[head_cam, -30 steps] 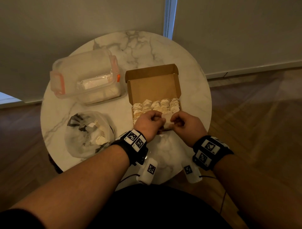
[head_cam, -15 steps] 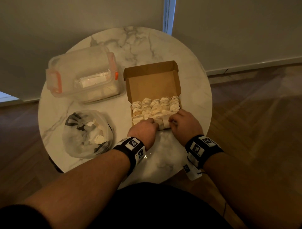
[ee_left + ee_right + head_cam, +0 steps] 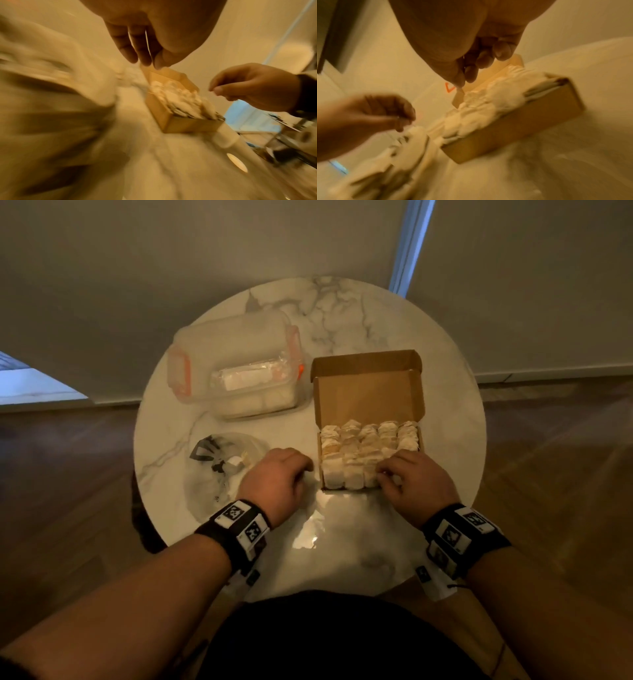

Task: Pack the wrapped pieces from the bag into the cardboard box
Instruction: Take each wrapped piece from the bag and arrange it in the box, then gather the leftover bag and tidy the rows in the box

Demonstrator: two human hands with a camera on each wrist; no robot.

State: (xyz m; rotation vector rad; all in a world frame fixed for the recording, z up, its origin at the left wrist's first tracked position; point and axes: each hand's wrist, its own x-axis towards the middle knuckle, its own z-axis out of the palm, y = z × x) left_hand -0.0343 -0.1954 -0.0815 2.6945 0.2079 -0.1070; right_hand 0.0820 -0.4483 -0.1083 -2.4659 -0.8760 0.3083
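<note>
An open cardboard box [image 3: 368, 392] sits on a round marble surface [image 3: 342, 323], its lid flap standing up at the far side. Inside, pale wrapped pieces [image 3: 368, 446] are packed tightly in neat rows and fill most of the tray, touching one another. Well to the left of the box lies a crumpled clear plastic bag [image 3: 219, 470] with black printing, slumped on the surface, with a few more pale wrapped pieces showing through it.
</note>
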